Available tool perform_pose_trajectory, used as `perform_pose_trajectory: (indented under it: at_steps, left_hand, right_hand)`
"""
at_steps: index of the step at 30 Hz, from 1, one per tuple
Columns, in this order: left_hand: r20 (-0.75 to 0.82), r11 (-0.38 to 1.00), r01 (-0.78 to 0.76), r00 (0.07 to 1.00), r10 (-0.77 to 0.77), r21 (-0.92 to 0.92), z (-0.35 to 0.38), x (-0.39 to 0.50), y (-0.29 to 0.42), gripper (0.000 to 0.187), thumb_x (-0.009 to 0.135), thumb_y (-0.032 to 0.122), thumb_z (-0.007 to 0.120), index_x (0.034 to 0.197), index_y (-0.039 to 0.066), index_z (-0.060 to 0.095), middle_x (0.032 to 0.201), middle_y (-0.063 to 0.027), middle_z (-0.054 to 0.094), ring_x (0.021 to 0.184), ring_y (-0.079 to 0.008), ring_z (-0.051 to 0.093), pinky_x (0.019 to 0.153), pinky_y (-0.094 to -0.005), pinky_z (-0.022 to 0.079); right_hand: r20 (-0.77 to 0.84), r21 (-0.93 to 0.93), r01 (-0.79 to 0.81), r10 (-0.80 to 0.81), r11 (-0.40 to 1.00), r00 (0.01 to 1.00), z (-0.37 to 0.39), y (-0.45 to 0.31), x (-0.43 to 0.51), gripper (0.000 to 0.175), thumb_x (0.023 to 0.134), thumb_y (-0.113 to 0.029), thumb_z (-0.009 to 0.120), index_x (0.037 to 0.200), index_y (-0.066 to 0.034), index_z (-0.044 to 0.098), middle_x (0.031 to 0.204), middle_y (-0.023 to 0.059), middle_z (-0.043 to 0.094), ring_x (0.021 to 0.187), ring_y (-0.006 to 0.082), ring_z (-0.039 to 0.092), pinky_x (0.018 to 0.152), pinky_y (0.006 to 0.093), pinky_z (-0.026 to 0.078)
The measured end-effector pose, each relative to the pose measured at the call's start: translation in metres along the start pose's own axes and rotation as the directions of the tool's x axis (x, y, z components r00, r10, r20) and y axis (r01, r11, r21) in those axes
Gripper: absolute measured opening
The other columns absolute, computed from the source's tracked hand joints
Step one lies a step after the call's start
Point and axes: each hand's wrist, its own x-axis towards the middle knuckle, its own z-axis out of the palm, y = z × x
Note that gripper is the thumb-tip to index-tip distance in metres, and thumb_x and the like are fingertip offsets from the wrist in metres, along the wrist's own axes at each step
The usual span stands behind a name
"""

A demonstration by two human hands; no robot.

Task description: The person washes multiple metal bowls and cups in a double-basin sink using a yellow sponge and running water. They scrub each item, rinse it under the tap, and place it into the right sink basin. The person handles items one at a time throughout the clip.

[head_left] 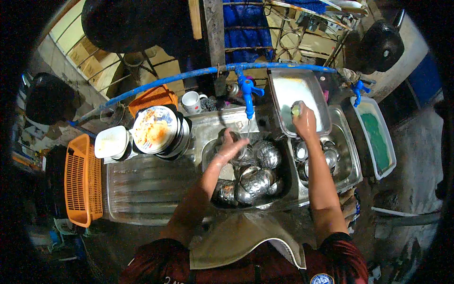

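My left hand [230,146] is over the left sink basin [289,190], beside the water running from a blue tap [249,106]. A dark, shiny metal vessel lies against its fingers; whether I grip it cannot be told. Several shiny metal bowls [268,154] are heaped in the basin below. My right hand [305,122] is above a clear plastic tub [325,106] holding white, soapy liquid. Its fingers are closed around a yellow-green scrubbing sponge [295,110], which is partly hidden. More metal ware [330,156] sits in the right basin.
Stacked, food-stained plates [156,129] and white square dishes [111,142] stand left of the basins. An orange plastic basket [83,181] flanks the ribbed drainboard [149,191]. A white mug [192,102] stands behind. A blue pipe [170,78] crosses the back; a greenish tub [376,138] sits at right.
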Motion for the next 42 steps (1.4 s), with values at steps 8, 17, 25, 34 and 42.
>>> perform_pose_trajectory:
  at_steps: [8,17,25,34,42]
  left_hand:
    - [0.023,0.438,-0.107,0.959,0.281,-0.893,0.022,-0.006,-0.007,0.053,0.104,0.053,0.051,0.137,0.013,0.061,0.134,-0.0110,0.067,0.126,-0.0309,0.063,0.110,-0.0542,0.048]
    - [0.242,0.173,0.198,0.924,0.294,-0.965,0.001,0.003,0.011,0.057,0.101,0.059,0.052,0.120,0.007,0.066,0.110,-0.0118,0.074,0.104,-0.0288,0.070,0.099,-0.0452,0.054]
    - [0.523,0.148,0.502,0.824,0.218,-0.852,0.016,0.007,-0.011,0.058,0.102,0.057,0.049,0.129,0.008,0.063,0.125,-0.0125,0.070,0.116,-0.0336,0.065,0.108,-0.0534,0.048]
    - [0.083,0.193,0.079,0.996,0.015,-0.978,0.009,0.002,0.000,0.047,0.108,0.042,0.039,0.135,0.012,0.064,0.129,-0.0083,0.070,0.123,-0.0277,0.065,0.108,-0.0456,0.049]
    - [-0.056,0.561,-0.041,0.998,-0.009,-0.827,0.048,0.010,-0.019,0.046,0.101,0.052,0.061,0.127,0.014,0.065,0.121,-0.0062,0.068,0.116,-0.0227,0.064,0.104,-0.0428,0.049]
  right_hand:
    - [-0.149,0.294,0.609,-0.594,0.737,0.791,0.043,-0.178,-0.109,0.042,0.089,-0.041,0.072,0.108,-0.0042,0.070,0.106,0.0221,0.066,0.110,0.0373,0.062,0.105,0.0621,0.040]
    - [-0.302,0.342,0.558,-0.474,0.756,0.827,0.065,-0.182,-0.099,0.022,0.096,-0.022,0.057,0.092,-0.0085,0.074,0.106,0.0178,0.071,0.095,0.0375,0.071,0.076,0.0501,0.058]
    - [0.273,0.198,0.358,-0.402,0.912,0.874,0.085,-0.154,-0.052,0.053,0.095,-0.048,0.060,0.072,-0.0015,0.072,0.070,0.0187,0.071,0.066,0.0381,0.071,0.064,0.0512,0.056]
    - [0.196,0.759,-0.396,0.399,0.516,0.896,0.096,-0.152,-0.078,0.034,0.105,-0.027,0.058,0.101,0.0044,0.071,0.089,0.0123,0.072,0.085,0.0162,0.063,0.080,0.0345,0.051]
    - [0.538,0.603,-0.515,0.167,0.609,0.826,0.114,-0.151,-0.089,0.048,0.107,-0.028,0.047,0.136,0.0096,0.056,0.124,0.0343,0.065,0.120,0.0455,0.062,0.102,0.0489,0.048]
